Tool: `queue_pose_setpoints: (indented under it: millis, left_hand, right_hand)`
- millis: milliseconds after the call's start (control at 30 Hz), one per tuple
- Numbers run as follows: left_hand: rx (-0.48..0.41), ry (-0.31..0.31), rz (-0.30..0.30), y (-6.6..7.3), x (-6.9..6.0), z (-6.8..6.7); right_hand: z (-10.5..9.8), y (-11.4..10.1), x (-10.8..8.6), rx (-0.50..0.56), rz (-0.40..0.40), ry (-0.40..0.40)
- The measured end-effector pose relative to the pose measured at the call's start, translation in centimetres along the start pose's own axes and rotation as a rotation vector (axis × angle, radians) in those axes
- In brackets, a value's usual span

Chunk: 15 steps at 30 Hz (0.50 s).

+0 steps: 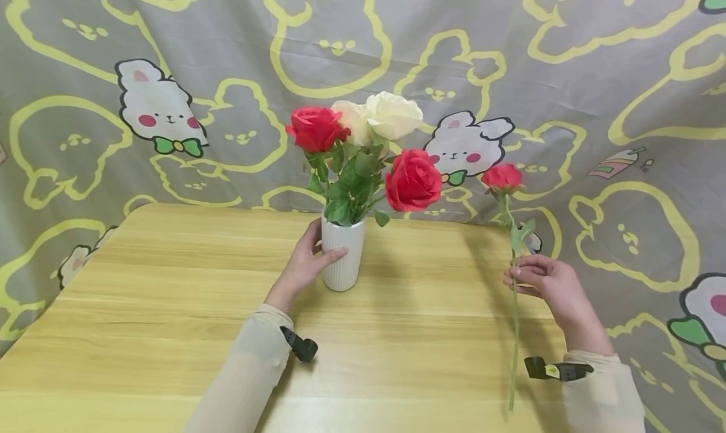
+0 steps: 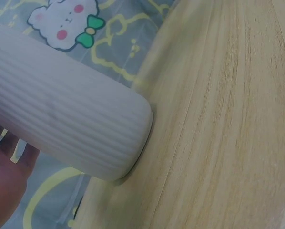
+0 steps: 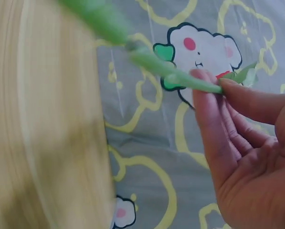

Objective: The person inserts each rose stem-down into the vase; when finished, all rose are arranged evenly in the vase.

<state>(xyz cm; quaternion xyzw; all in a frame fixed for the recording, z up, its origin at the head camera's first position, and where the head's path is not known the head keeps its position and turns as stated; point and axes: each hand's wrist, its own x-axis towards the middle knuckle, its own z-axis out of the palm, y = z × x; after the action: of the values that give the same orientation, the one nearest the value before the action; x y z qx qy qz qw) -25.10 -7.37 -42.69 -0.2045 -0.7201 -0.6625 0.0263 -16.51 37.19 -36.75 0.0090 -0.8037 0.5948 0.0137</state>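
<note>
A white ribbed vase [image 1: 343,256] stands upright on the wooden table, and my left hand [image 1: 306,259] grips it from the left with the thumb across its front. In it are two red roses, one at the left [image 1: 319,129] and one at the right [image 1: 414,181], with cream-white roses [image 1: 394,115] behind and green leaves below. At the right, my right hand [image 1: 547,282] pinches the green stem [image 1: 515,332] of a single red rose [image 1: 502,178], held upright, apart from the vase. The right wrist view shows the stem [image 3: 173,76] between thumb and fingertips.
The light wooden table [image 1: 170,307] reaches back to a grey curtain [image 1: 227,48] with yellow outlines and white cartoon bears. Small black cameras are strapped to both sleeves, one at the left wrist [image 1: 300,345] and one at the right wrist [image 1: 558,370].
</note>
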Motion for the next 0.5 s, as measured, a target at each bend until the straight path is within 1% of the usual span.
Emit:
queue_pose_setpoints:
  millis: [200, 300, 400, 500]
  left_hand:
    - [-0.007, -0.007, -0.019, 0.1, 0.1, 0.0]
    - [-0.008, -0.008, -0.035, 0.4, 0.1, -0.1]
    - [-0.006, -0.015, -0.046, 1.8, -0.2, 0.0]
    - [-0.001, -0.022, -0.048, 3.2, -0.6, 0.1]
  right_hand:
    - [0.8, -0.9, 0.6, 0.156, -0.090, 0.054]
    - [1.3, -1.5, 0.9, 0.218, -0.144, 0.084]
    - [1.7, -2.1, 1.1, 0.288, -0.196, 0.097]
    - [2.2, -2.7, 1.3, 0.336, -0.242, 0.097]
